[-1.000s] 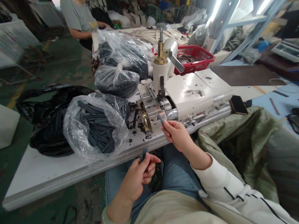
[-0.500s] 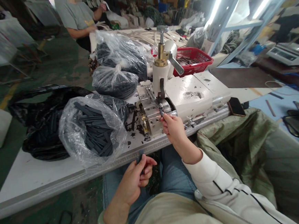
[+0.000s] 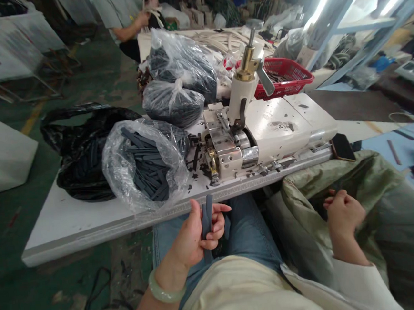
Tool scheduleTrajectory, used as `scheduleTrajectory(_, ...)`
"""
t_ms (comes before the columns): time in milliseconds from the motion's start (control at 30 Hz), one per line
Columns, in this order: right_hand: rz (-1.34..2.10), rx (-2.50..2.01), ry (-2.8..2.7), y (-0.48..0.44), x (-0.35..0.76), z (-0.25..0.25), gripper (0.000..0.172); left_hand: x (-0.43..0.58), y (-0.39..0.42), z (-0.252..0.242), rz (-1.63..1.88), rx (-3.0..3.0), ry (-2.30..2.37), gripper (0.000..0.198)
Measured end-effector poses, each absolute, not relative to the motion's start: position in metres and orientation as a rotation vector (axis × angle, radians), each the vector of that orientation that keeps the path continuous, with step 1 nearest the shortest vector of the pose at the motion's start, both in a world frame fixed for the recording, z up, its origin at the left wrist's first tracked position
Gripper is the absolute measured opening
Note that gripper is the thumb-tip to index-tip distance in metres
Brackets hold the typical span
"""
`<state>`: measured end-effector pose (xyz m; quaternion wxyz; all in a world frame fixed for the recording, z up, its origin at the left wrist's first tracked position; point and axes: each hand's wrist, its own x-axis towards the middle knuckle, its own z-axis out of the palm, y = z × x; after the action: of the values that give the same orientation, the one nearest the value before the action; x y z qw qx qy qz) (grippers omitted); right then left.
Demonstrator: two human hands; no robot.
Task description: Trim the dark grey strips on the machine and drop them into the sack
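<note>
My left hand (image 3: 198,229) is closed around a few dark blue-grey strips (image 3: 207,217), held above my lap with the index finger stretched out. Over the mouth of a green sack (image 3: 299,190) at my right, my right hand (image 3: 345,211) has its fingers curled; whatever they hold is hidden. A white machine with a metal head (image 3: 234,155) stands on the table in front of me. Left of it, a clear plastic bag (image 3: 113,169) lies open, full of dark strips (image 3: 151,173) like those in my left hand. Dark scraps (image 3: 196,163) litter the tabletop beside the machine.
A black plastic bag (image 3: 65,180) with more strips sits at the left. Tied clear bags (image 3: 174,105) are behind, with a red basket (image 3: 295,87) farther right. A phone (image 3: 342,147) lies by the table's right end. Another person (image 3: 121,18) works at the back.
My right hand has left the machine head and swung right, over the green sack. My left hand has turned so the strips show more fully. The view has shifted somewhat.
</note>
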<state>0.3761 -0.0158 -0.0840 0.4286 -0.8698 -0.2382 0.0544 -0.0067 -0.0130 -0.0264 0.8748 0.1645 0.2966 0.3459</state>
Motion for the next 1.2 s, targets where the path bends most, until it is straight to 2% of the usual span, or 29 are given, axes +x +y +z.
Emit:
scheduleTrajectory(100, -0.027, -2.568, -0.960, -0.043, 0.404, -0.087, 0.048, -0.002, -0.012, -0.026, 0.645, 0.333, 0.584, 0.076)
scheduleTrajectory(167, 0.105, -2.433, -1.136, -0.045, 0.382, -0.077, 0.056, 0.004, -0.012, -0.024, 0.580, 0.344, 0.579, 0.074)
scheduleTrajectory(233, 0.608, -2.055, -1.242, -0.036, 0.334, -0.062, 0.049, 0.010, -0.013, -0.021, 0.508, 0.387, 0.596, 0.062)
scheduleTrajectory(333, 1.438, -1.277, -1.304, -0.019, 0.246, -0.041, 0.049, 0.017, -0.021, -0.016, 0.385, 0.463, 0.634, 0.034)
scheduleTrajectory(367, 1.621, -1.119, -1.301, -0.015, 0.221, -0.037, 0.046, 0.018, -0.024, -0.016, 0.355, 0.471, 0.645, 0.030)
scheduleTrajectory(433, 1.817, -0.976, -1.237, -0.009, 0.185, -0.031, 0.033, 0.014, -0.030, -0.015, 0.337, 0.458, 0.674, 0.032)
scheduleTrajectory(567, 1.739, -1.041, -0.903, -0.003, 0.169, -0.029, 0.023, -0.007, -0.036, -0.013, 0.488, 0.418, 0.764, 0.026)
scheduleTrajectory(700, 1.671, -1.066, -0.599, 0.003, 0.185, -0.026, 0.025, -0.023, -0.032, -0.009, 0.651, 0.450, 0.803, 0.031)
scheduleTrajectory(933, 1.633, -1.080, -0.492, 0.000, 0.193, -0.024, 0.027, -0.007, -0.023, -0.015, 0.755, 0.613, 0.910, 0.033)
scheduleTrajectory(1033, 1.600, -1.061, -0.625, -0.004, 0.196, -0.030, 0.021, -0.001, -0.022, -0.020, 0.813, 0.662, 1.006, 0.030)
scheduleTrajectory(1133, 1.392, -0.984, -1.116, -0.011, 0.205, -0.034, 0.014, -0.001, -0.021, -0.022, 0.915, 0.679, 1.081, 0.026)
scheduleTrajectory(1200, 1.143, -0.883, -1.567, -0.018, 0.213, -0.035, 0.022, -0.002, -0.021, -0.020, 0.971, 0.663, 1.083, 0.026)
